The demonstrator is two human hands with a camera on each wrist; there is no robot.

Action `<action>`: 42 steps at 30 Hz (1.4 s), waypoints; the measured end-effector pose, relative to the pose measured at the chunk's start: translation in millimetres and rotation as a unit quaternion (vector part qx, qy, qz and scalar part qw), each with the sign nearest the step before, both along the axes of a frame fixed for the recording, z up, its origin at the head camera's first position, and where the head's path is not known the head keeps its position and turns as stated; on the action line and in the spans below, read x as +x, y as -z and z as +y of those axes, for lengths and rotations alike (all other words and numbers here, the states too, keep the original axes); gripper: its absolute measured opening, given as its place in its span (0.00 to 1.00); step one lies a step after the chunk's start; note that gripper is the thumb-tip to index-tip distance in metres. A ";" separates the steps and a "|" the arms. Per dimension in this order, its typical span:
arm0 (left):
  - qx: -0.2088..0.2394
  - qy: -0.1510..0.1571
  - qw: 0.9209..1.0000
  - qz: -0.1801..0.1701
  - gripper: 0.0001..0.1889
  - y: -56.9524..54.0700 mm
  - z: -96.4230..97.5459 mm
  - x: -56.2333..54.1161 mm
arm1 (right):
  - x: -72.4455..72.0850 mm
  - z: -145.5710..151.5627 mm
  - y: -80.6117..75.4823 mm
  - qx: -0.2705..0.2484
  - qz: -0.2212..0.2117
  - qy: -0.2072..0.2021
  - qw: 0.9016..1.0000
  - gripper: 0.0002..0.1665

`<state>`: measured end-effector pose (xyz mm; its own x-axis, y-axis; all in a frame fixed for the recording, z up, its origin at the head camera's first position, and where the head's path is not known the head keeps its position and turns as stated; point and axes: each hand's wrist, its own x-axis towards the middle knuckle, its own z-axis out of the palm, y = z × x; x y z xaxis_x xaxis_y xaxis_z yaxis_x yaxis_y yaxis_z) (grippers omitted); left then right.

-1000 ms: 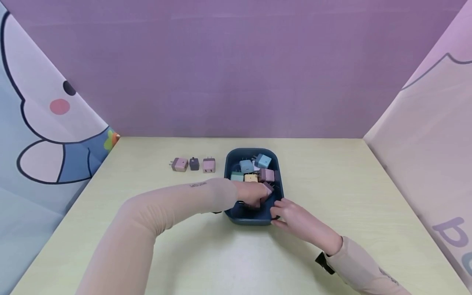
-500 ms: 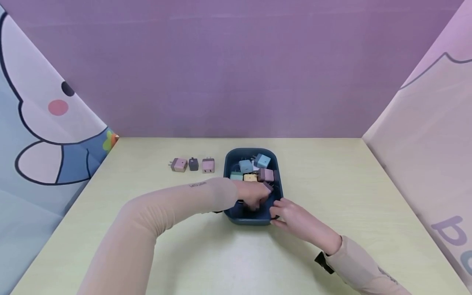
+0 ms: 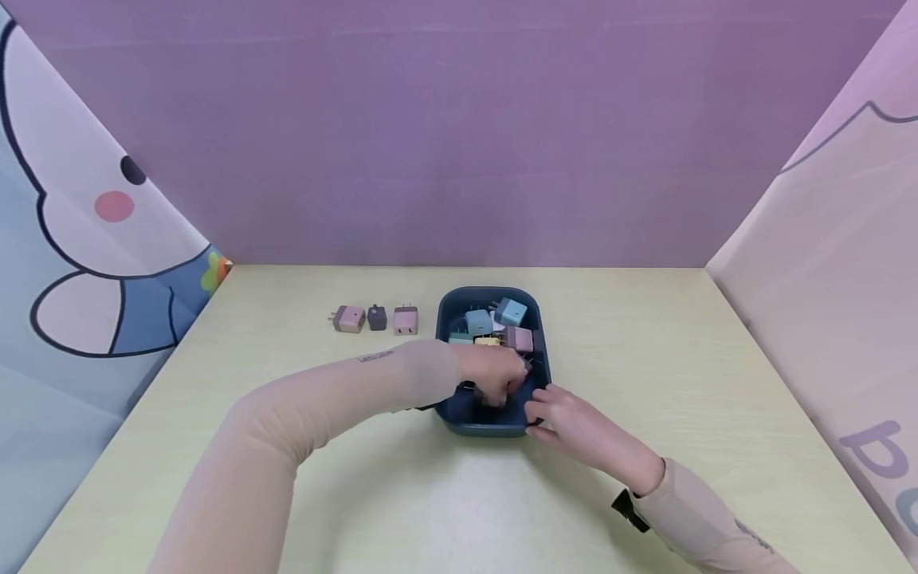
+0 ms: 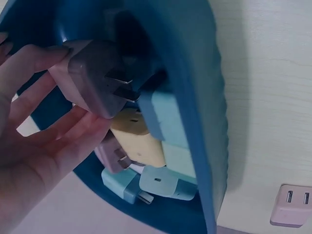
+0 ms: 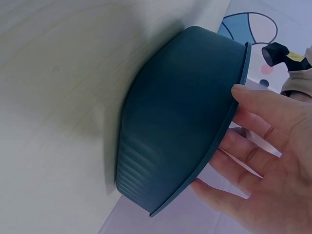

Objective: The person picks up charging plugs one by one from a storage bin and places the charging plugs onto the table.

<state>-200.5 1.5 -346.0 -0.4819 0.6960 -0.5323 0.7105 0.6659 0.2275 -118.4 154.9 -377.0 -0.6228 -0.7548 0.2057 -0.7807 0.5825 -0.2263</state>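
A dark blue plastic bin (image 3: 491, 431) stands on the pale wooden table. My left hand (image 3: 495, 371) reaches down into it. In the left wrist view, its thumb and fingers grip a pink and grey plug charger (image 4: 87, 75), the two prongs pointing away from the palm. Around it in the bin lie a yellow charger (image 4: 139, 144), blue chargers (image 3: 511, 312), a green one (image 3: 460, 339) and another pink one (image 3: 519, 339). My right hand (image 3: 570, 422) pinches the near right corner of the rim, thumb (image 5: 253, 95) outside and the other fingers over the edge.
Left of the bin, a pink charger (image 3: 349, 319), a small dark grey charger (image 3: 377, 317) and a second pink charger (image 3: 406, 320) lie in a row. A purple backdrop (image 3: 459, 159) rises behind the table, with printed cloth panels on both sides.
My left hand and forearm have shifted slightly away from me inside the bin, covering more of the yellow charger. My right hand keeps its place at the rim.
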 end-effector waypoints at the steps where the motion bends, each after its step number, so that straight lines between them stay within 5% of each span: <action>1: 0.001 -0.002 1.000 0.000 0.02 -1.0 -0.1 -0.2 | -0.2 0.0 0.1 0.001 0.000 0.000 1.000 0.10; 14: 0.021 -0.032 0.999 -0.020 0.04 -22.4 -4.6 4.1 | 0.2 0.4 0.1 -0.001 0.002 -0.002 1.000 0.09; 24: 0.032 -0.037 0.999 0.021 0.10 -42.4 -12.3 12.1 | 0.9 0.4 -0.2 0.000 -0.002 0.000 1.000 0.09; 42: 0.069 -0.026 0.994 0.084 0.07 -55.8 -24.5 20.7 | 0.8 1.6 -0.4 0.002 -0.002 0.000 1.000 0.10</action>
